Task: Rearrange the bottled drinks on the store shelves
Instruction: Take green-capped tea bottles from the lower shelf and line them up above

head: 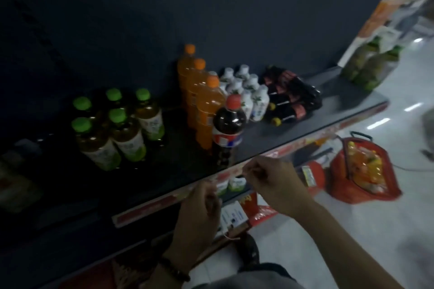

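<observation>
Lighting is poor and the picture is blurred.

**Shelf:** The shelf (293, 124) runs from lower left to upper right, with a red price strip (152, 209) along its front edge.

**Stock on the shelf:**
- The green-capped bottles (117, 131) stand upright in a cluster toward the left end.
- The orange bottles (209, 110) stand near the middle, in a single file from the back toward the front edge.
- The cola bottle (229, 124) has a red cap and stands upright just in front of that file, close to the front edge.
- The white bottles (249, 91) stand grouped just right of the orange file.
- The dark bottles (291, 96) lie on their sides beside the white group, with their yellow caps pointing toward the front edge.
- A wrapped pack of green bottles (371, 63) stands at the far right corner.

**Hands:**
- Both hands are at the front edge, below the cola bottle, and neither touches any bottle.
- The left hand (199, 206) has its fingers curled together against the price strip, and a dark bracelet (176, 270) sits on its wrist.
- The right hand (274, 180) has its thumb and forefinger drawn together at the strip.
- I cannot tell whether either hand pinches the strip, something thin, or nothing.

**Below and beside the shelf:**
- Small green-and-white bottles (234, 183) show on the shelf beneath.
- A red basket (361, 171) filled with yellow and orange packs sits on the pale floor (352, 230), well apart from the hands.
</observation>
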{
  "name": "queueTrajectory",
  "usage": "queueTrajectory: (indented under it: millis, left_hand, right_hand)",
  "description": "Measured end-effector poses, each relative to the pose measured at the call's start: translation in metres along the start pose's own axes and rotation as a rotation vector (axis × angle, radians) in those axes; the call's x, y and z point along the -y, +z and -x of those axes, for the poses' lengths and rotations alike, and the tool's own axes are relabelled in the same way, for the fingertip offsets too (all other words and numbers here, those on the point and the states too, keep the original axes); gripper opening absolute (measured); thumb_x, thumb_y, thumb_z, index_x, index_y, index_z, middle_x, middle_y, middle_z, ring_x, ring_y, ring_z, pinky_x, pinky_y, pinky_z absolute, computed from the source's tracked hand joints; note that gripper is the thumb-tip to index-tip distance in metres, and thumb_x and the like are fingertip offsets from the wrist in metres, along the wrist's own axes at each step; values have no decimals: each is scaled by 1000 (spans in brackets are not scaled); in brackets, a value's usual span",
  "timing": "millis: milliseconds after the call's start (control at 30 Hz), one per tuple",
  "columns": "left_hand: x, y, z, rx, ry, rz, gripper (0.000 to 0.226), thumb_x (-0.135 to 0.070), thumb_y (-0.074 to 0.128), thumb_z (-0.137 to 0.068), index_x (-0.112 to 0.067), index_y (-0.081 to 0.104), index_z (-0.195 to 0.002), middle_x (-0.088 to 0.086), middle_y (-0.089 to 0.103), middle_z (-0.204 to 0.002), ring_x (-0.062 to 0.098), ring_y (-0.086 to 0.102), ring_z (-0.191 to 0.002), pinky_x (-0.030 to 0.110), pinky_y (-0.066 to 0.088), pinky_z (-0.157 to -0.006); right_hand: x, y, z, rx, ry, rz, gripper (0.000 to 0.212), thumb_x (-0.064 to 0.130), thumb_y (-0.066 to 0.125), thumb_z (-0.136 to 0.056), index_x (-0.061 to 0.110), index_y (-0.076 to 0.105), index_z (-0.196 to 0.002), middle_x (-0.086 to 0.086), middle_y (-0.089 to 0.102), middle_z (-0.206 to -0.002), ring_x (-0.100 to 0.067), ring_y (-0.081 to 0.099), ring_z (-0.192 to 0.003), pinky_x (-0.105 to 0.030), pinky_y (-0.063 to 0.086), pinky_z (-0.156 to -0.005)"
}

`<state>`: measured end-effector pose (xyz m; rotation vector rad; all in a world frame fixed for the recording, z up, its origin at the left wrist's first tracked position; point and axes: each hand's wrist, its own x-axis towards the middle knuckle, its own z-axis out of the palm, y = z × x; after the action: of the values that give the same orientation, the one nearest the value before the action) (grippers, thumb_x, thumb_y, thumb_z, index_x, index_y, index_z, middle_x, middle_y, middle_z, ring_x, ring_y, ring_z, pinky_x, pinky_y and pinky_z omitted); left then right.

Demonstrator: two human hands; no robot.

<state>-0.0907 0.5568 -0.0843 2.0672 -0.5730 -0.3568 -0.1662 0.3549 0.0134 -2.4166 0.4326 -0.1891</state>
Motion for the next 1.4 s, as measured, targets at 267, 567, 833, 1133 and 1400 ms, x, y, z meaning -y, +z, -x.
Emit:
queueTrajectory:
  millis: [267, 567, 833, 1133, 1400]
  left_hand:
    - [-45, 128, -37, 530, -39, -256, 9, -44, 61, -99, -37, 59, -105, -12, 66, -111, 5, 65, -98, 33, 58, -85]
    - [-103, 266, -106, 524, -271, -322, 15, -39, 66, -99, -25, 63, -104, -4, 70, -109, 17, 67, -104, 38, 57, -93]
    - [-85, 363, -164, 516, -244, -239, 21, -32, 66, -101, -24, 64, -120, -4, 64, -120, 14, 66, -104, 28, 56, -85]
    - [-46, 489, -211, 533, -304, -313, 43, -44, 61, -97, -33, 52, -137, -1, 63, -136, 26, 66, -122, 47, 59, -101]
    - [10, 617, -271, 351, -307, -472, 70, -40, 62, -100, -26, 32, -161, 4, 18, -174, 35, 20, -159, 53, 27, -127]
  right_hand:
    - [-182, -25, -1, 296, 315, 154, 9, 29, 63, -99, 26, 71, -99, 6, 74, -98, -15, 70, -88, -43, 63, -83]
    - [-335, -92, -38, 461, 333, 146, 34, 34, 61, -104, 21, 66, -134, -2, 67, -136, -23, 66, -119, -28, 50, -88]
    - [-422, -114, -75, 373, 422, 230, 34, 37, 62, -102, 20, 69, -130, -7, 69, -134, -28, 69, -114, -39, 59, -93]
    - [-564, -83, -129, 310, 449, 173, 38, 26, 66, -102, 13, 61, -137, -8, 67, -137, -28, 66, -121, -32, 53, -94]
    - [-698, -39, -201, 283, 277, 291, 49, 30, 64, -102, 14, 45, -145, -20, 46, -143, -39, 55, -125, -52, 58, -100]
